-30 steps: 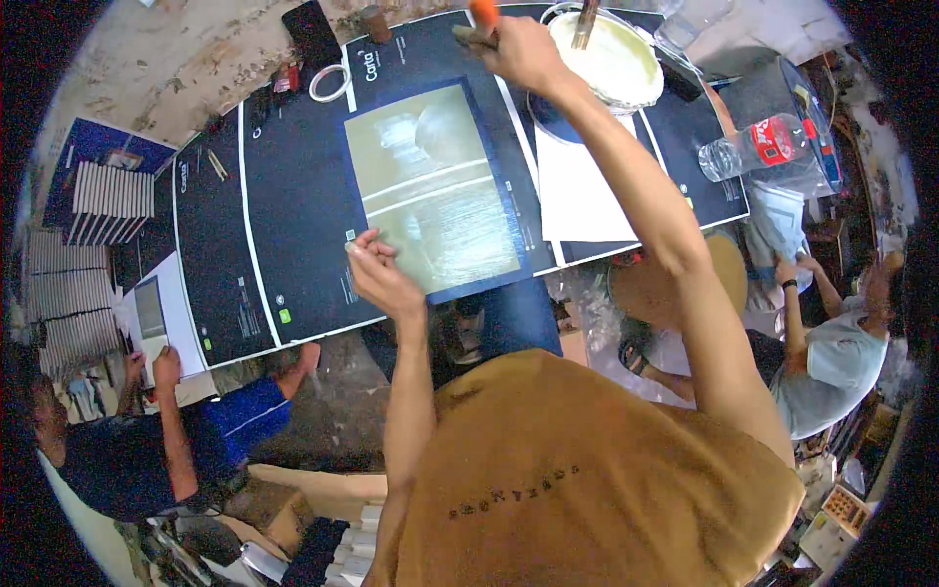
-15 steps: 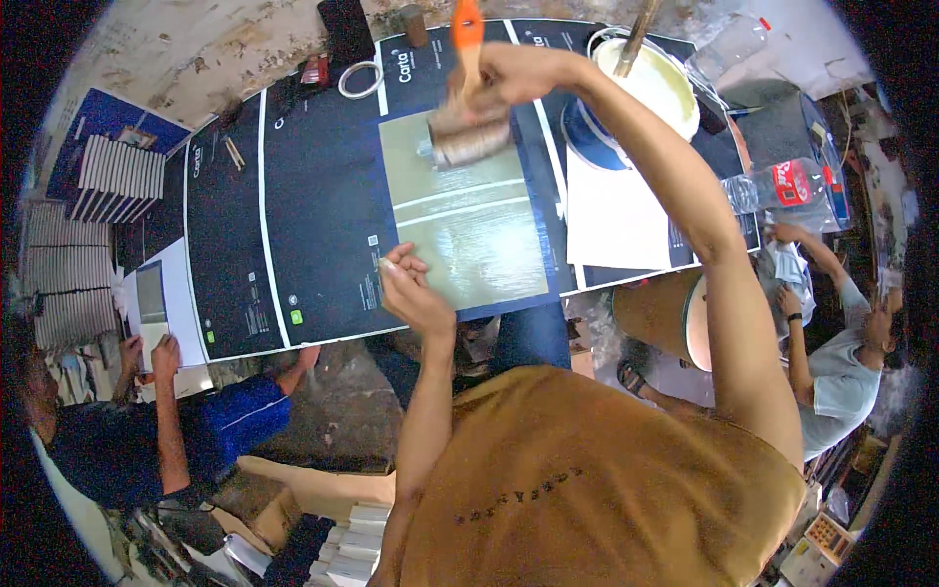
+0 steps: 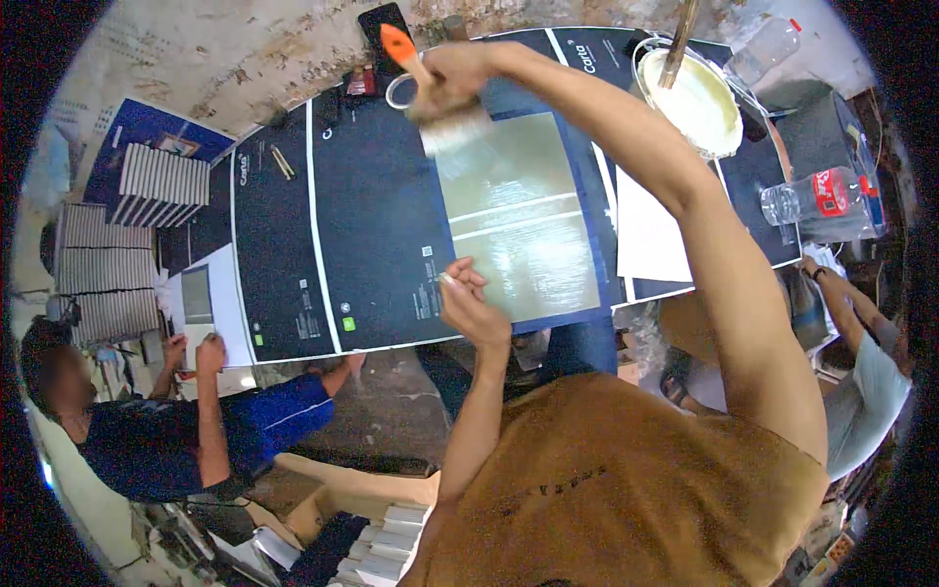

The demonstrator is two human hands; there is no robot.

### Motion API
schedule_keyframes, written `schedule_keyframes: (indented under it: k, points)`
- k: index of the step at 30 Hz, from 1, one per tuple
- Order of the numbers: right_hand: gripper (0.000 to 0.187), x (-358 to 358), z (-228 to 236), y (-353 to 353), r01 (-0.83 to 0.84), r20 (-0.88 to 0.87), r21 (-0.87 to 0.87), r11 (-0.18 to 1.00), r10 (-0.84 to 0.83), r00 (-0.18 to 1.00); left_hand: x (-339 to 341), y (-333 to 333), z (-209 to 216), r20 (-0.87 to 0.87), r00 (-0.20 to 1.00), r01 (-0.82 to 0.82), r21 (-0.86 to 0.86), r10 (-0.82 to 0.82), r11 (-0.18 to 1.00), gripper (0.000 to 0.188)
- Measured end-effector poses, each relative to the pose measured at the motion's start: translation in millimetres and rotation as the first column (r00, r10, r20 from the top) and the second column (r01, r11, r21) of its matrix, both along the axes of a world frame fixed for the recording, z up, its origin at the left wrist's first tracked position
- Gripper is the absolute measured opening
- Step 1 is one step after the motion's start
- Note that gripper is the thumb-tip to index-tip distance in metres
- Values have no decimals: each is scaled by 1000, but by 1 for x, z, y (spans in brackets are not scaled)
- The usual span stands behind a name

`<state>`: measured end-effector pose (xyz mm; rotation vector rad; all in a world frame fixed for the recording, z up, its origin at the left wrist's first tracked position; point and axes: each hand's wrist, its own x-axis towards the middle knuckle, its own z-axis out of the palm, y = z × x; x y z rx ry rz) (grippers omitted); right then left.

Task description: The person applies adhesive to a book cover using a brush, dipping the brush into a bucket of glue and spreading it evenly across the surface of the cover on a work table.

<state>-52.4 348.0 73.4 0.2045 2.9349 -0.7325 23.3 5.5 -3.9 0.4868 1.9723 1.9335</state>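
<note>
My right hand (image 3: 460,76) grips a wide paintbrush (image 3: 399,46) by its wooden, orange-tipped handle. Its bristles (image 3: 458,131) are blurred at the upper left corner of a grey-green sheet (image 3: 518,166). The sheet looks wet and shiny, carries white stripes across its middle, and lies within a dark blue border. Near the sheet's lower left edge is my left hand (image 3: 474,305), palm side up, fingers loosely bent and apart, with nothing visible in them. Whether it touches the sheet is unclear. A bucket of creamy liquid (image 3: 696,108) with a stick (image 3: 675,54) stands to the right.
Dark printed panels (image 3: 372,215) with white seams cover the table. White paper (image 3: 650,230) and a plastic bottle (image 3: 822,196) lie at right; a tape roll (image 3: 399,93) is at the back. Stacked books (image 3: 161,186) stand left. Co-workers (image 3: 147,430) (image 3: 866,391) are on both sides.
My right hand has swept the brush leftward across the sheet to its upper left corner. The whole view has shifted, and my left hand keeps its place by the sheet's lower left edge.
</note>
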Motion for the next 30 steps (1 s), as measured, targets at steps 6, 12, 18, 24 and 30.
schedule_keyframes:
  k: [6, 12, 18, 24, 30]
  points:
    - [26, -5, 17, -14, -152, -66, -137, 979, 144, 987, -1, 2, 0, -3, 1000, -12, -19, 12, 1000, 55]
    - [22, 39, 29, -19, 241, -244, 227, 944, -184, 952, -2, 0, -3, -69, 998, 9, -12, -9, 1000, 56]
    - [21, 94, 0, -63, -183, -269, 247, 952, 249, 930, 0, 6, -5, -63, 997, -42, 23, 43, 999, 57]
    - [16, 204, 33, -92, -232, -40, 196, 953, 244, 969, -1, 11, -5, -102, 994, -40, 14, 41, 999, 59]
    - [29, 166, 28, -85, 229, -369, -76, 970, -241, 898, -1, 3, -6, -187, 982, -41, -36, 33, 999, 58]
